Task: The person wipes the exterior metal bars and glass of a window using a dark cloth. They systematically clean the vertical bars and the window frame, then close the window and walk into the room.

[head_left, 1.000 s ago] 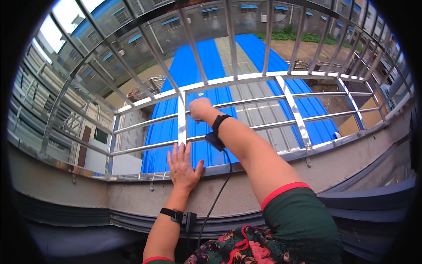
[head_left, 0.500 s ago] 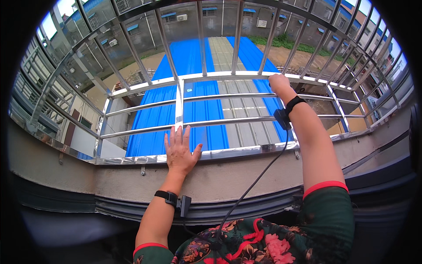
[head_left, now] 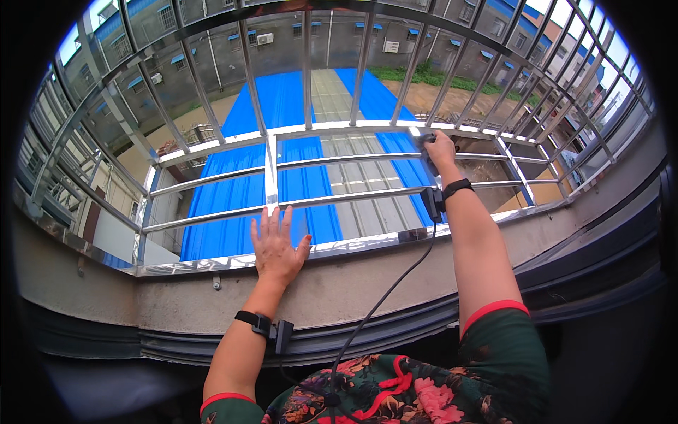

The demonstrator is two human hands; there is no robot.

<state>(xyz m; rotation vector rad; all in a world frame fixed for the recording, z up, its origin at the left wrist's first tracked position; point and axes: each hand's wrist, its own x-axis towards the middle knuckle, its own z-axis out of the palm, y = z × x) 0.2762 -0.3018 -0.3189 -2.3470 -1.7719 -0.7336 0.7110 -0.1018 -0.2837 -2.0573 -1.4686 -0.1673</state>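
Your left hand (head_left: pixel 277 258) lies flat, its grip wide and fingers spread, at the foot of an upright metal post (head_left: pixel 271 169) on the left. On your right, your other hand, the right hand (head_left: pixel 443 150), has its grip closed on a dark item (head_left: pixel 428 144), too small to identify. That item is against the upper end of a second post, just below the flat rail (head_left: pixel 339 128) running across the railing.

Between your posts run two thin bars, and tall upright bars (head_left: pixel 307 71) stand above the flat rail, the whole cage bending around left and right. Nearer you, the shiny bottom rail (head_left: pixel 339 249) sits along a rough concrete sill (head_left: pixel 332 290), with dark ridged tracks (head_left: pixel 212 346) nearer still. A black cable (head_left: pixel 381 300) hangs from the device at your right wristband (head_left: pixel 458 187) and crosses the sill toward your floral top.

Beyond the railing, you look down on a ribbed blue roof (head_left: pixel 300 150) with a grey strip (head_left: pixel 364 177) running through it. Farther off are green plants (head_left: pixel 424 76), brown ground and a grey building (head_left: pixel 304 53) with blue window awnings.
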